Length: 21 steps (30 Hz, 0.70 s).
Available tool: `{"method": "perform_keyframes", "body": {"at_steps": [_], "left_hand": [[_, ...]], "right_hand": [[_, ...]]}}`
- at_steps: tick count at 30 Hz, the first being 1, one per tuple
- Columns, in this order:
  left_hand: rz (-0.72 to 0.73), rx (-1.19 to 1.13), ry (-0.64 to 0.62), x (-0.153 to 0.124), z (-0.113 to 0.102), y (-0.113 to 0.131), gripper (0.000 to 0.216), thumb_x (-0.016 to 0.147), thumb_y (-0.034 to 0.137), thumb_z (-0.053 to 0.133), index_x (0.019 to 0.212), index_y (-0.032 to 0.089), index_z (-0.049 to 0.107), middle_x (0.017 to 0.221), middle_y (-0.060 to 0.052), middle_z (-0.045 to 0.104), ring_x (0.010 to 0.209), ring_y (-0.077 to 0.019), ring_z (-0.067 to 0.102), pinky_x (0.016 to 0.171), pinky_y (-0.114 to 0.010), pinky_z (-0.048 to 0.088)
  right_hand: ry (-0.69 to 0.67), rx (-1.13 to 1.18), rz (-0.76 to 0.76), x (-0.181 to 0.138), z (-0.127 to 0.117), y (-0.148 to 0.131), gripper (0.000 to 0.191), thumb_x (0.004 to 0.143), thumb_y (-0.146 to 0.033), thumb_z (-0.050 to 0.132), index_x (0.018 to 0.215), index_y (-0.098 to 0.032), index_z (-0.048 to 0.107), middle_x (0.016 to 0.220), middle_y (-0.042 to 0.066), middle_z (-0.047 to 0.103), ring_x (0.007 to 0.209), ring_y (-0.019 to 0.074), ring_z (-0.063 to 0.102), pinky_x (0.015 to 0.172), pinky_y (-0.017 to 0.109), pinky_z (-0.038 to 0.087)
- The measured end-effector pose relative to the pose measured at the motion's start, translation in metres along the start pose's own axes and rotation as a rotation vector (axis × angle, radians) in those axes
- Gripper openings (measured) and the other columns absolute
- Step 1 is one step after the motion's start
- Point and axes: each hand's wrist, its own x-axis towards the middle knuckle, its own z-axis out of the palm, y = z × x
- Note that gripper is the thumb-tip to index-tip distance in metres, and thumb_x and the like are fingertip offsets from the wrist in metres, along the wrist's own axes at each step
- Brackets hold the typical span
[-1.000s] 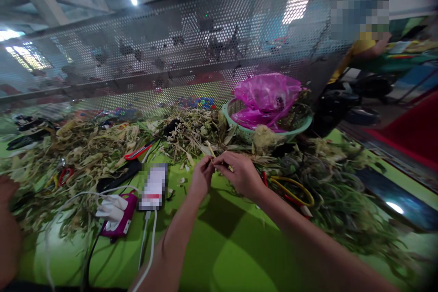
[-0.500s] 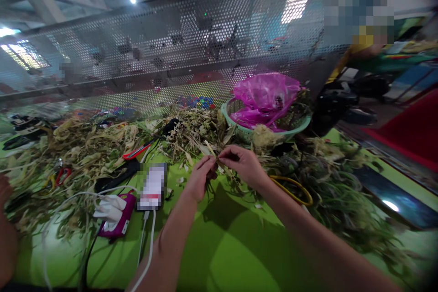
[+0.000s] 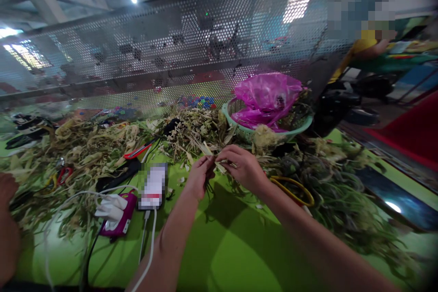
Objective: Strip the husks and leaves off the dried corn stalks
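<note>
Over the green table, my left hand [image 3: 199, 175] and my right hand [image 3: 242, 165] meet with their fingertips almost touching. My left thumb and fingers pinch a thin bundle of dried plant strips [image 3: 206, 148], whose pale ends stick out above the fingers while darker ends hang below. My right fingers are closed at the same bundle, by a pale bit of leaf [image 3: 220, 167]; their exact grip is partly hidden. A heap of dried plant scraps [image 3: 195, 130] lies just beyond both hands.
A green basket [image 3: 297, 132] with a pink plastic bag [image 3: 265, 96] stands behind my right hand. On the left lie a phone [image 3: 153, 187], a purple power strip [image 3: 123, 219], cables, a red cutter [image 3: 137, 151] and scissors [image 3: 65, 175]. Another person's arm [image 3: 7, 232] shows at the left edge.
My right fingers have shifted slightly at the bundle, and a pale leaf piece now shows beneath them. The pale strip ends above my left hand show more clearly.
</note>
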Motion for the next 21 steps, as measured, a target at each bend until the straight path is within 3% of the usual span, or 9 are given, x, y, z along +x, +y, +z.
{"method": "perform_keyframes", "body": {"at_steps": [4,9,14,18,21], "left_hand": [[0.044,0.05,-0.051,0.0,0.0,0.0,0.032,0.067,0.04,0.075,0.076,0.015,0.059,0.057,0.006,0.039,0.051,-0.0045,0.032,0.048,-0.018,0.024],[-0.019,-0.01,0.003,0.0,-0.001,-0.001,0.032,0.063,0.036,0.079,0.08,0.015,0.061,0.065,0.004,0.047,0.055,-0.0048,0.041,0.05,-0.016,0.029],[-0.042,-0.033,0.011,-0.002,0.001,-0.001,0.031,0.06,0.034,0.08,0.079,0.016,0.064,0.067,0.002,0.052,0.055,-0.0051,0.044,0.051,-0.016,0.032],[-0.005,-0.015,-0.008,-0.001,0.002,-0.003,0.029,0.063,0.034,0.078,0.081,0.016,0.066,0.067,0.002,0.054,0.055,-0.0056,0.044,0.051,-0.018,0.032],[0.072,0.061,-0.035,0.001,0.001,-0.004,0.029,0.066,0.038,0.076,0.083,0.015,0.067,0.061,0.003,0.052,0.053,-0.0058,0.04,0.05,-0.019,0.029]], "right_hand": [[0.007,0.023,0.013,0.001,0.0,0.0,0.011,0.086,-0.021,0.059,0.091,-0.022,0.068,0.089,0.006,0.065,0.084,0.0183,0.061,0.077,0.029,0.047],[-0.052,-0.07,-0.014,-0.001,0.0,0.002,0.021,0.082,-0.014,0.06,0.098,-0.025,0.067,0.094,0.005,0.065,0.089,0.0191,0.06,0.079,0.029,0.045],[-0.042,-0.085,-0.038,-0.002,0.001,0.001,0.014,0.082,-0.015,0.061,0.092,-0.023,0.068,0.089,0.005,0.065,0.084,0.0182,0.06,0.075,0.027,0.044],[0.069,0.074,0.086,-0.001,0.005,-0.003,0.004,0.082,-0.022,0.062,0.083,-0.021,0.066,0.08,0.003,0.064,0.075,0.017,0.06,0.069,0.027,0.045],[0.133,0.211,0.221,-0.002,0.01,-0.004,0.008,0.081,-0.028,0.063,0.08,-0.02,0.064,0.076,0.002,0.064,0.071,0.0169,0.059,0.066,0.027,0.045]]}}
